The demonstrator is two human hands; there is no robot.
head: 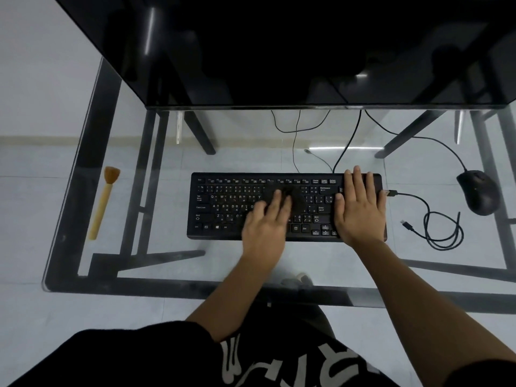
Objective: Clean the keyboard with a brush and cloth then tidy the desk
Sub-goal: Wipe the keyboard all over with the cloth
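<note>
A black keyboard [223,202] lies flat in the middle of the glass desk [167,286]. My left hand [265,222] rests on its centre keys, fingers pressing a dark cloth [297,198] that covers part of the middle rows; the cloth is blurred and hard to outline. My right hand [360,208] lies flat with spread fingers over the keyboard's right end, holding nothing. A brush [102,203] with a pale wooden handle and brown bristles lies alone near the desk's left edge, bristles pointing away from me.
A black monitor [279,51] stands behind the keyboard. A black mouse [479,191] sits at the right, and a loose coiled USB cable [441,230] lies between it and the keyboard. Thin wires [294,135] trail behind the keyboard. The desk's black frame shows through the glass.
</note>
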